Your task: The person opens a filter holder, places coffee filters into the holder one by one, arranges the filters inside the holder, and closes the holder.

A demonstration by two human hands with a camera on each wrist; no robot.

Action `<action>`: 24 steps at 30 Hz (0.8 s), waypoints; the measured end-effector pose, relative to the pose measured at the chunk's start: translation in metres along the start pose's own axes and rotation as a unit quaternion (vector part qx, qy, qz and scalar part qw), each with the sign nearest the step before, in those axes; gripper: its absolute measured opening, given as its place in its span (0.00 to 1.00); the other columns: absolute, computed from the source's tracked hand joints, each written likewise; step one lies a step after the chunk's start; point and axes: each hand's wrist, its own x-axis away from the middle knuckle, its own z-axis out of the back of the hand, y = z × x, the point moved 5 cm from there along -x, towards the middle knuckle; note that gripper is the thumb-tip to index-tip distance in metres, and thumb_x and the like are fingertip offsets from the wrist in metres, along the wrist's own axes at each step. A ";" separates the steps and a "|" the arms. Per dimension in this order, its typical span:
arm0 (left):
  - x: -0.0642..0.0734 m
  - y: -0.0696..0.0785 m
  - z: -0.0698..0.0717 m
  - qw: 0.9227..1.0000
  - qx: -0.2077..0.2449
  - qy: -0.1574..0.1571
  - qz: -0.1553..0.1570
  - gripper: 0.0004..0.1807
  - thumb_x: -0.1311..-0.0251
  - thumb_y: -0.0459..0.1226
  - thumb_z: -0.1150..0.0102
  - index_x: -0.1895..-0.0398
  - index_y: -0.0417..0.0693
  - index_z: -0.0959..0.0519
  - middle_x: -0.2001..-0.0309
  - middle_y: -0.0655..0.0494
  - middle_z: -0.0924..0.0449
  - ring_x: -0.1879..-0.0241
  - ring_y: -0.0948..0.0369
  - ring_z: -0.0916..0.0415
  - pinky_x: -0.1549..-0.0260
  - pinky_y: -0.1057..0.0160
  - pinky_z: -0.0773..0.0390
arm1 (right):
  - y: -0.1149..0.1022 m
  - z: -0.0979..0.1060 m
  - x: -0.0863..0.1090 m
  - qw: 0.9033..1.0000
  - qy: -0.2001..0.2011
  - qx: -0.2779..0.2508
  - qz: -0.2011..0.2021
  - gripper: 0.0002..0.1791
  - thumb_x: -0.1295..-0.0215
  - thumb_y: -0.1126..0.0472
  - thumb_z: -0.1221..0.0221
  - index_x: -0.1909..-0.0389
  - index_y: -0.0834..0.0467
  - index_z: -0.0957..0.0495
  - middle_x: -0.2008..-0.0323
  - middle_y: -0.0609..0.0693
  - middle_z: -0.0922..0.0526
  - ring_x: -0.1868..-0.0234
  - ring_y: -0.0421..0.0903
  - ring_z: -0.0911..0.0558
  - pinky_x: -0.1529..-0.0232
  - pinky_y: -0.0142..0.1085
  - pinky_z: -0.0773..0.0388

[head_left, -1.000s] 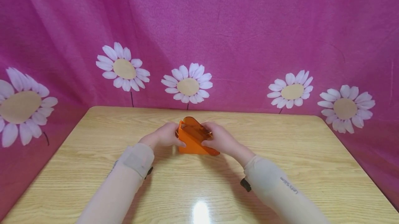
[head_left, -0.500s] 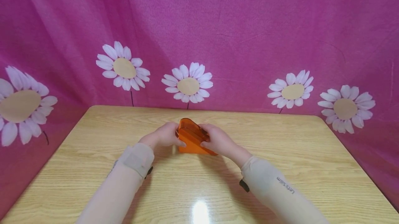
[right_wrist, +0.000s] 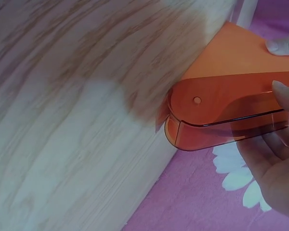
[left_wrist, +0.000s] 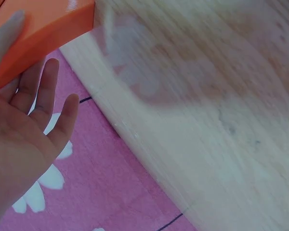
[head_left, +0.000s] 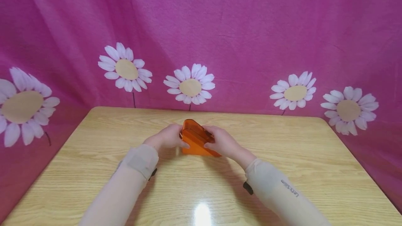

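An orange box [head_left: 196,148] stands on the table between both hands, with a see-through orange hinged cover [head_left: 192,127] slanting across its top. At the box's left end, my left hand [head_left: 168,137] holds it, thumb on the near face and fingers behind. In the left wrist view, the box [left_wrist: 48,36] lies under the thumb, and some fingers extend loosely. My right hand [head_left: 223,143] pinches the cover on the right side. Seen from the right wrist, the cover [right_wrist: 226,96] has a rounded end with a small round pivot. The box's inside is hidden.
The light wooden table [head_left: 282,156] reaches back to a pink cloth [head_left: 245,37] printed with white daisies. A bright light reflection [head_left: 202,213] shows near the table's front.
My right hand has shifted the cover slightly left over the box's upper left corner, which stuck out beside it earlier. My left hand keeps its hold on the box.
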 end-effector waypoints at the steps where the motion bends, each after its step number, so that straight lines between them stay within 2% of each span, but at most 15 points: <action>1: -0.001 0.001 -0.001 1.000 -0.004 0.000 0.000 0.16 0.52 0.35 0.31 0.58 0.45 0.20 0.64 0.56 0.18 0.66 0.61 0.27 0.53 0.59 0.27 | 0.001 0.001 0.000 1.000 0.000 0.000 -0.004 0.32 0.45 0.66 0.36 0.38 0.64 0.33 0.46 0.59 0.23 0.48 0.52 0.22 0.45 0.45 0.26; 10: -0.014 0.011 -0.007 0.999 -0.034 0.013 0.023 0.17 0.51 0.37 0.31 0.56 0.47 0.21 0.58 0.55 0.19 0.56 0.57 0.25 0.46 0.56 0.29 | 0.016 0.008 0.003 0.999 0.006 -0.008 -0.030 0.33 0.45 0.66 0.36 0.37 0.65 0.34 0.46 0.61 0.23 0.48 0.53 0.22 0.45 0.45 0.26; 14: -0.018 0.015 -0.010 0.998 -0.046 0.028 0.036 0.17 0.51 0.39 0.31 0.56 0.49 0.22 0.58 0.57 0.19 0.55 0.57 0.24 0.46 0.56 0.28 | 0.024 0.011 0.003 0.999 0.003 -0.012 -0.036 0.33 0.44 0.66 0.37 0.37 0.65 0.34 0.45 0.61 0.24 0.47 0.54 0.22 0.44 0.46 0.26; 18: -0.022 0.020 -0.014 0.997 -0.063 0.041 0.032 0.17 0.50 0.41 0.31 0.57 0.49 0.22 0.59 0.57 0.18 0.56 0.58 0.24 0.49 0.57 0.27 | 0.031 0.015 0.003 0.999 0.006 -0.011 -0.043 0.31 0.44 0.67 0.37 0.38 0.65 0.33 0.45 0.61 0.24 0.46 0.55 0.23 0.43 0.46 0.27; 24: -0.025 0.021 -0.018 0.996 -0.064 0.052 0.036 0.18 0.49 0.42 0.32 0.55 0.49 0.23 0.58 0.56 0.19 0.57 0.57 0.24 0.49 0.57 0.27 | 0.034 0.018 0.004 0.999 0.011 -0.015 -0.049 0.31 0.44 0.67 0.38 0.38 0.65 0.33 0.45 0.61 0.23 0.47 0.55 0.23 0.44 0.47 0.27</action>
